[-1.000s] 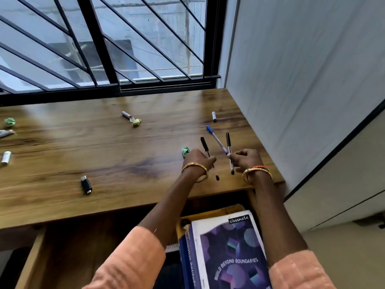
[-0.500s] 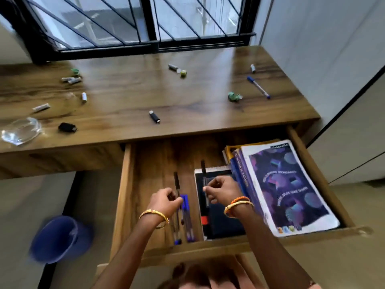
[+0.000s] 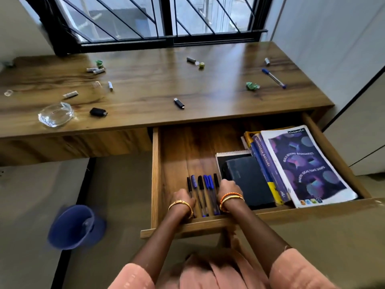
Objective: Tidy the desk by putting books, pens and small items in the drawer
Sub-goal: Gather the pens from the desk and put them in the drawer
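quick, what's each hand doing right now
Left hand: curled on the black pen in the wooden drawer.
Right hand: cannot tell.

Peach sleeves [image 3: 300, 270], gold bangles [image 3: 180, 205] on both wrists

Brown wood grain, blue and black pens, purple book cover

The streaked brown wooden desk top [image 3: 145, 84] and matching brown wooden drawer [image 3: 155, 174] carry dark grain lines. In the drawer lie black-capped and blue-capped pens [image 3: 205, 184], a black notebook [image 3: 248, 180], a blue book with a yellow foot to its spine [image 3: 265, 161] and a white-edged exercise book with a purple and teal shape pattern [image 3: 308, 163]. On the desk are a blue-capped pen [image 3: 274, 78], crumpled green paper [image 3: 252, 86], a black USB stick [image 3: 179, 103] and a clear glass dish [image 3: 55, 114]. Gold and orange bangles [image 3: 231, 198] ring one wrist above salmon-pink sleeves [image 3: 300, 270]. A blue bucket [image 3: 73, 227] sits on the grey floor.
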